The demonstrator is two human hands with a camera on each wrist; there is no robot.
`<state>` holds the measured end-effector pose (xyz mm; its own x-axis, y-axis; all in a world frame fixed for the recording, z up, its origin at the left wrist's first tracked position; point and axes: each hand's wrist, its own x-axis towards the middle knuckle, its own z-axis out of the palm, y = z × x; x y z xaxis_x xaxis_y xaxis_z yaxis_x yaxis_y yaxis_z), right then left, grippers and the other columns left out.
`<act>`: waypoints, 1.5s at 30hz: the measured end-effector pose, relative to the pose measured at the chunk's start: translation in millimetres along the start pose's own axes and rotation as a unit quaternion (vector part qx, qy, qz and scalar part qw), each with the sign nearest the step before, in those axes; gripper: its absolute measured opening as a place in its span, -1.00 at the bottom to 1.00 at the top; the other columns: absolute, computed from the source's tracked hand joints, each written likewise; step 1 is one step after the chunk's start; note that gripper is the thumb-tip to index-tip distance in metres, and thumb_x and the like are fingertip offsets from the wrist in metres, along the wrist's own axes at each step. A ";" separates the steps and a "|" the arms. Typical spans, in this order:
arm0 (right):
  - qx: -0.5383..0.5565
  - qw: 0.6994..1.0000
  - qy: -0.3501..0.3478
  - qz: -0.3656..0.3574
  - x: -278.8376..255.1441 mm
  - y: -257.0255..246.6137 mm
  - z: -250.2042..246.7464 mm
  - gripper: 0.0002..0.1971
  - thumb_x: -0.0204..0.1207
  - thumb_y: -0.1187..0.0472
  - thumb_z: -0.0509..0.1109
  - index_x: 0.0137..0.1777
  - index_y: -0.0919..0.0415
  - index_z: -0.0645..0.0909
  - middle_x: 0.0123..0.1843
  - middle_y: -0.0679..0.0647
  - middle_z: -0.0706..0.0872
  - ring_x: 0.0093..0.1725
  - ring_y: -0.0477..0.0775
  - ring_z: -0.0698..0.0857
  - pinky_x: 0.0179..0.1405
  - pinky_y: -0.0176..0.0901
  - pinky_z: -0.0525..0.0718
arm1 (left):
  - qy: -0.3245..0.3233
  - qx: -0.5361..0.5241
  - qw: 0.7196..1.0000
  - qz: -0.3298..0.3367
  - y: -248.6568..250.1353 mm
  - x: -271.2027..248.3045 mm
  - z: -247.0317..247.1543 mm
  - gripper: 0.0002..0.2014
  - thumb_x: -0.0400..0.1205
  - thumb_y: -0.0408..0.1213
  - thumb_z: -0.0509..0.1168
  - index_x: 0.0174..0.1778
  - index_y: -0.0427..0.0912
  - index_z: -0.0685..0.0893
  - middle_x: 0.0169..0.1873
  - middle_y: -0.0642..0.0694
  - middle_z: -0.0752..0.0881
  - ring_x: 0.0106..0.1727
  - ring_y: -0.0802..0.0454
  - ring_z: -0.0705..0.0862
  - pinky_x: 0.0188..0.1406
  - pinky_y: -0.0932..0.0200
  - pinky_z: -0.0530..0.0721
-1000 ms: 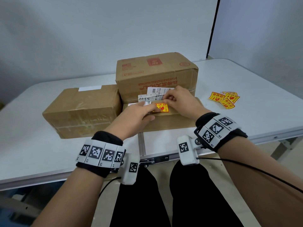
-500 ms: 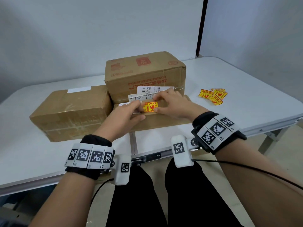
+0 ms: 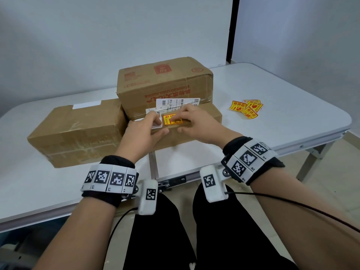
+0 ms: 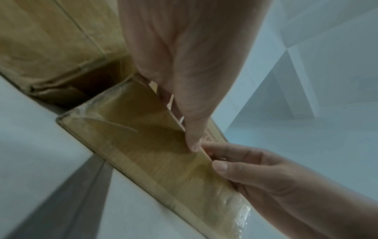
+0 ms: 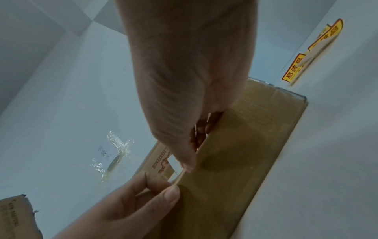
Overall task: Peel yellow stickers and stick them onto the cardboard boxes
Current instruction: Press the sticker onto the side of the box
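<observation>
Now sticker (image 3: 172, 119) between both hands.

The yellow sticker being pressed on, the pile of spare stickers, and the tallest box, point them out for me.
yellow sticker (image 3: 171, 120): head view, its visible middle between the hands.
pile of spare stickers (image 3: 245, 108): head view, middle of the pile.
tallest box (image 3: 165, 88): head view, its front face.

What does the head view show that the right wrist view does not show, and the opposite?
Only the head view shows the face of the yellow sticker under both hands, the tall printed box and the left box. Only the right wrist view shows a crumpled piece of clear tape on the table. Both show the low front box, the left hand, the right hand and the loose stickers.
</observation>
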<state>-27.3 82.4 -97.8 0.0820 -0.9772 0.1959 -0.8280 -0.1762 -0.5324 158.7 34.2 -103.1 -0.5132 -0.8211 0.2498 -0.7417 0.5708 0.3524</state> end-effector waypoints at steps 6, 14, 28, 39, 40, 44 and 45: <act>-0.092 0.995 -0.031 -0.016 -6.9 -0.5 5.9 -0.47 0.58 0.11 0.35 0.56 -0.12 0.42 0.52 -0.03 0.38 0.57 0.05 0.24 0.54 0.11 0.16 | 0.016 -0.003 1.000 -0.003 5.9 0.3 0.5 -0.72 0.62 0.01 0.32 0.04 -0.09 0.46 0.25 -0.12 0.71 0.16 -0.16 0.69 0.01 0.04 0.61; -0.081 0.996 -0.026 -0.031 -11.2 -4.1 10.3 -0.54 0.62 0.20 0.25 0.48 -0.20 0.51 0.41 0.07 0.48 0.47 0.13 0.38 0.50 0.14 0.33 | 0.014 -0.020 1.000 0.005 5.2 -2.0 1.9 -0.74 0.61 -0.04 0.35 0.01 -0.11 0.48 0.26 -0.14 0.71 0.20 -0.12 0.67 -0.14 0.23 0.43; -0.023 0.998 0.034 0.043 -11.9 7.3 -0.6 -0.61 0.62 0.28 0.20 0.28 -0.09 0.71 0.43 -0.16 0.65 0.39 -0.02 0.61 0.38 -0.05 0.59 | -0.038 0.006 0.998 0.043 -9.5 2.9 5.3 -0.63 0.71 0.01 0.15 0.47 0.28 0.48 0.54 -0.09 0.47 0.60 -0.17 0.32 0.51 -0.31 0.28; -0.007 0.994 0.101 0.033 -5.4 15.2 -4.6 -0.54 0.52 0.31 0.15 0.29 -0.02 0.71 0.27 0.04 0.77 0.25 0.11 0.69 0.23 0.00 0.66 | -0.110 0.049 0.992 0.037 -8.6 7.1 3.5 -0.61 0.74 -0.01 0.01 0.52 0.27 0.23 0.46 0.02 0.42 0.41 -0.13 0.49 0.25 -0.46 0.45; -0.019 0.997 0.073 0.016 -3.1 14.6 -2.0 -0.52 0.57 0.30 0.15 0.42 -0.05 0.61 0.36 0.04 0.71 0.33 0.11 0.65 0.30 0.00 0.62 | -0.117 0.055 0.991 0.039 -6.3 7.5 1.6 -0.59 0.75 -0.02 0.01 0.54 0.27 0.18 0.45 0.06 0.41 0.43 -0.10 0.46 0.24 -0.49 0.43; -0.124 0.992 0.024 -0.016 6.1 8.7 10.3 -0.54 0.71 -0.02 0.06 0.60 -0.04 0.34 0.55 0.05 0.53 0.43 0.18 0.59 0.40 0.12 0.54 | -0.131 0.064 0.989 0.038 0.8 8.4 -3.9 -0.52 0.76 -0.08 0.00 0.60 0.27 0.06 0.46 0.04 0.41 0.50 -0.07 0.37 0.27 -0.42 0.40; -0.151 0.988 0.022 -0.013 7.0 6.8 10.5 -0.50 0.70 -0.15 0.01 0.60 -0.06 0.32 0.56 0.03 0.51 0.43 0.17 0.58 0.37 0.11 0.54 | -0.128 0.064 0.989 0.040 0.5 8.4 -3.5 -0.53 0.75 -0.08 0.01 0.59 0.26 0.10 0.44 0.00 0.43 0.47 -0.10 0.40 0.26 -0.37 0.43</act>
<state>-26.5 73.1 -108.7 0.0873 -0.9653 0.2459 -0.9540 -0.1521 -0.2585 155.4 27.5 -97.7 -0.6523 -0.7574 0.0297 -0.7349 0.6415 0.2198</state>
